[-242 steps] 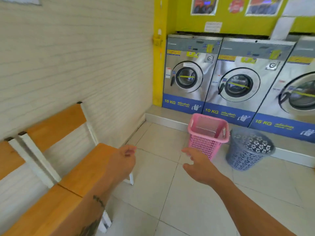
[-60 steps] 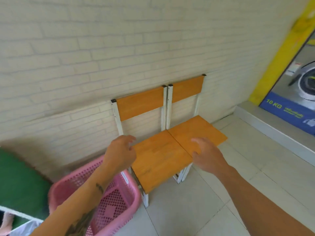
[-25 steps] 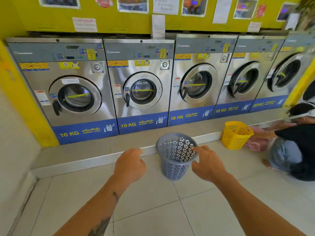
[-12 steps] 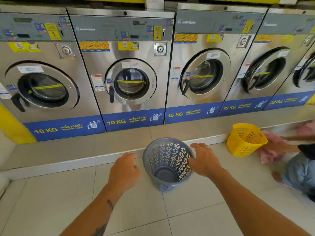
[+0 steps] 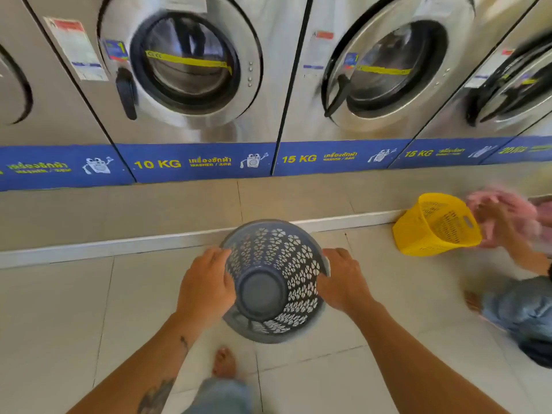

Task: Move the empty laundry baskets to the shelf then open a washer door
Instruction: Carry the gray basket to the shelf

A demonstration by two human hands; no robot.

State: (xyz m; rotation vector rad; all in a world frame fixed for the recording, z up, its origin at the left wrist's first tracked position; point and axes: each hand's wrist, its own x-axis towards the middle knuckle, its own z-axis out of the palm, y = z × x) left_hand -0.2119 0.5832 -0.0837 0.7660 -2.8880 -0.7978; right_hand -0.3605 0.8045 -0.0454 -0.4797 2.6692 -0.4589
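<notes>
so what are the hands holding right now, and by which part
Both grip the grey round basket by its rim: the left hand on its left side, the right hand on its right side. The basket looks empty.

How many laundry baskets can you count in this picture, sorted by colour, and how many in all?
Grey basket, held between the left hand and the right hand: 1
Yellow basket, on the floor at right: 1
Total: 2 baskets
</notes>
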